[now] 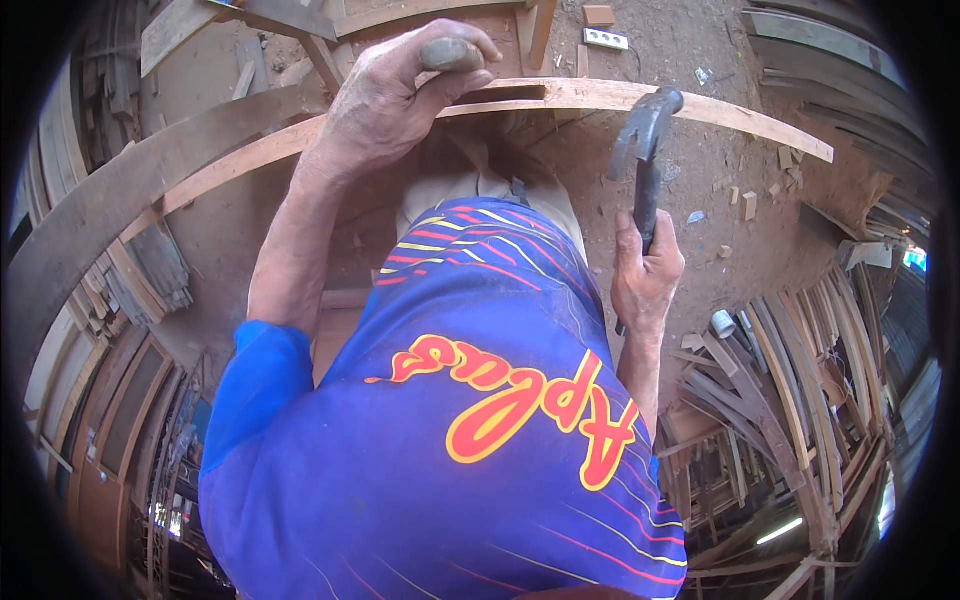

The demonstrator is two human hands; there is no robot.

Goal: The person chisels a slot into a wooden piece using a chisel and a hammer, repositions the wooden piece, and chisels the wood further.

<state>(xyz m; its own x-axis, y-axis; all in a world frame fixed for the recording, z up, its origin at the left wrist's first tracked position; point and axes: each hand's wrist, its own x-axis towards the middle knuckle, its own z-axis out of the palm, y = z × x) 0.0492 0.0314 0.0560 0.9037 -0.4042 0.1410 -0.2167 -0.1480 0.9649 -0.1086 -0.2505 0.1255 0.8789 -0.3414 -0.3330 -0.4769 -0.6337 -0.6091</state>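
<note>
Dirt floor (765,265); one hammer (648,185), two hands (385,105) (645,280)

Hammer head (651,120): semi-glossy metal; beam (598,95): matt wood; shirt (390,450): smooth cloth.

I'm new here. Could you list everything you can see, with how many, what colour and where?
Slotted wooden beam: one, pale, across the top
Dark plank: one, curved, brown-grey, left
Claw hammer: one, black, in the right hand
Tool handle: one, greyish brown, in the left hand; its tip is hidden
Socket strip: one, white, top
Block: one, orange-brown, above the strip
Wood scraps: several, pale, right
Stacked timber: many pieces, brown and grey, both sides
Ground: one, brown, beneath
Shirt: one, blue with red and yellow, lower middle
Left hand: one, bare, upper middle
Right hand: one, bare, right of centre
</note>
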